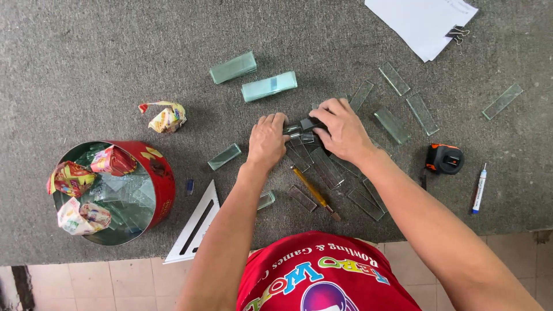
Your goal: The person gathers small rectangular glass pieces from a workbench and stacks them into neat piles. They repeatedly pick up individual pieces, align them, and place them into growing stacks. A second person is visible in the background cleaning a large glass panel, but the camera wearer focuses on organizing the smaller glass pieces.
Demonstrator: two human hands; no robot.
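Both hands, left hand (266, 140) and right hand (344, 129), grip one narrow clear glass strip (303, 127), fingers clenched; snapping appears underway. Next: steady, even pressure.

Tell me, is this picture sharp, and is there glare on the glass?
Head view: sharp and evenly lit, with soft shadows under both hands, left and right; glass strips show faint sheen, no harsh glare; the tin bulges slightly near the edge, suggesting wide-lens distortion.
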